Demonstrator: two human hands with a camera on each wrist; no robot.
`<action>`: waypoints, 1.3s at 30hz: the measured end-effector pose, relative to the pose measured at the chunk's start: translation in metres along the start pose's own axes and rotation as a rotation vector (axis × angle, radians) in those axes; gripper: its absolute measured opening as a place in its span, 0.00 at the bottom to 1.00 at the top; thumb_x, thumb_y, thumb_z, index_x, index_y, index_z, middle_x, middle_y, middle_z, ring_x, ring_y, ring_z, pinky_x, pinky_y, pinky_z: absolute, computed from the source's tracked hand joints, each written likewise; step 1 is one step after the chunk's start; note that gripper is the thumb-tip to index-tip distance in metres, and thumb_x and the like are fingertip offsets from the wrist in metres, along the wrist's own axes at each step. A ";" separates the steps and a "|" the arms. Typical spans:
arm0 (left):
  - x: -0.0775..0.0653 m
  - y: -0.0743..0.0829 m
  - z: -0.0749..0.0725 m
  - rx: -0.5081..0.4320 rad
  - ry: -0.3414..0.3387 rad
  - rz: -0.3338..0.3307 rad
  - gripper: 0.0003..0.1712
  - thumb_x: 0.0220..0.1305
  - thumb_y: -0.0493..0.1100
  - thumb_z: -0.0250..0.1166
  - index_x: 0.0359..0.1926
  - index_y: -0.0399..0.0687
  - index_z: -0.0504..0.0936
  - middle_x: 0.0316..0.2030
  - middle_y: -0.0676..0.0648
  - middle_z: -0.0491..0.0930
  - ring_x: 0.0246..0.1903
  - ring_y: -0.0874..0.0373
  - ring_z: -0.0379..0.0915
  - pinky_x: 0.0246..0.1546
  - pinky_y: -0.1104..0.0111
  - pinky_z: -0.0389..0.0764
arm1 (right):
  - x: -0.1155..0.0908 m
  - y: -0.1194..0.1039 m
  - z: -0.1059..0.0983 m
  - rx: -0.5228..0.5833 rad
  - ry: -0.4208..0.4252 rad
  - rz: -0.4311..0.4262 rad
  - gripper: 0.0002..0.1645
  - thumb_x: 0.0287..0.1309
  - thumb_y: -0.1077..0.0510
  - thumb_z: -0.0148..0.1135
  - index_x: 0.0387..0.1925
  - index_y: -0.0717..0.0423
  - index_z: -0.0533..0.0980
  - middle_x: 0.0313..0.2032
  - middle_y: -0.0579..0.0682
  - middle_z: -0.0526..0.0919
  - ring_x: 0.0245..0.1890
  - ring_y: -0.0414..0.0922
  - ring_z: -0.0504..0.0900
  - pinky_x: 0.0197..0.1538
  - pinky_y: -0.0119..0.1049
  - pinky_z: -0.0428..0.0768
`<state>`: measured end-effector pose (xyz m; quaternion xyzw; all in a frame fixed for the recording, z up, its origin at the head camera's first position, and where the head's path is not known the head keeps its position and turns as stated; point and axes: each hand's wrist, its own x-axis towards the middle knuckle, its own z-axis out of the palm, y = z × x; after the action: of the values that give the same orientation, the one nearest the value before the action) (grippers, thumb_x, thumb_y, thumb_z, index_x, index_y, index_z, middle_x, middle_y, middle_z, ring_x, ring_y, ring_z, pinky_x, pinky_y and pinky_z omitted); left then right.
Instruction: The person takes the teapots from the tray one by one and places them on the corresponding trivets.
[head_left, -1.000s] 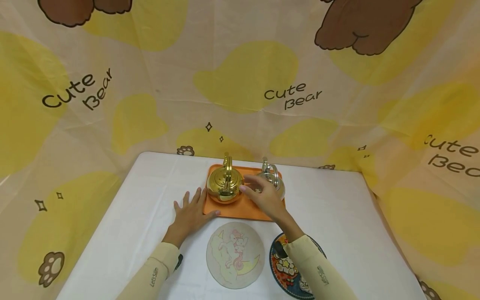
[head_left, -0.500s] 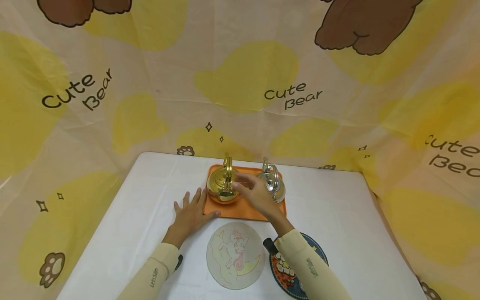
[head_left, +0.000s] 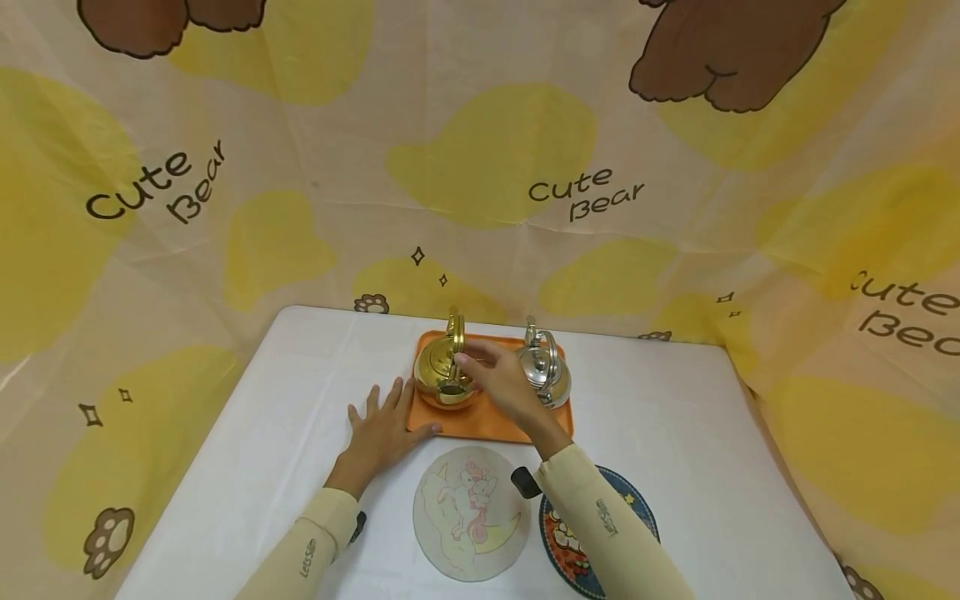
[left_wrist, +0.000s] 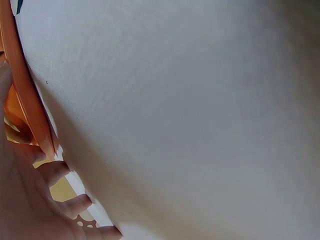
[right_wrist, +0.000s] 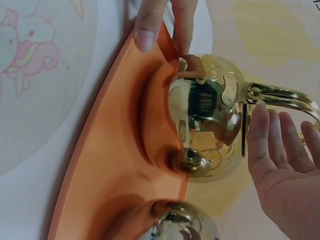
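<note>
A shiny gold teapot (head_left: 433,367) with an upright arched handle stands on the left of an orange tray (head_left: 491,423). To its right on the tray is a silver teapot (head_left: 557,388). My right hand (head_left: 504,382) is at the gold teapot's handle. In the right wrist view its fingers (right_wrist: 260,142) are nearly straight beside the handle, not wrapped round it; the thumb is hidden there. My left hand (head_left: 381,435) lies spread at the tray's left front corner. The left wrist view shows that hand (left_wrist: 25,195) along the tray's orange rim (left_wrist: 30,100).
On the white table (head_left: 652,400), a pale round mat (head_left: 468,492) with a pink drawing lies before the tray. A dark blue patterned round mat (head_left: 558,550) is partly under the right sleeve. A printed cloth (head_left: 480,275) hangs behind the table.
My right hand has moved left, from between the two teapots to the gold teapot's handle, uncovering the silver teapot. My left hand has stayed where it was.
</note>
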<state>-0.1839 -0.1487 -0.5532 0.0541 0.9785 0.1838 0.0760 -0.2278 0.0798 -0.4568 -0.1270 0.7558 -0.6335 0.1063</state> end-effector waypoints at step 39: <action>-0.001 0.001 -0.001 0.009 -0.005 -0.015 0.62 0.68 0.80 0.56 0.86 0.46 0.48 0.84 0.37 0.51 0.80 0.23 0.41 0.68 0.18 0.42 | 0.010 -0.002 0.004 0.289 -0.022 0.132 0.22 0.77 0.62 0.60 0.67 0.64 0.76 0.54 0.60 0.89 0.45 0.45 0.88 0.53 0.53 0.86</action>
<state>-0.1834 -0.1480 -0.5514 0.0475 0.9796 0.1786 0.0793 -0.2358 0.0730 -0.4559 -0.0673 0.6622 -0.7260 0.1730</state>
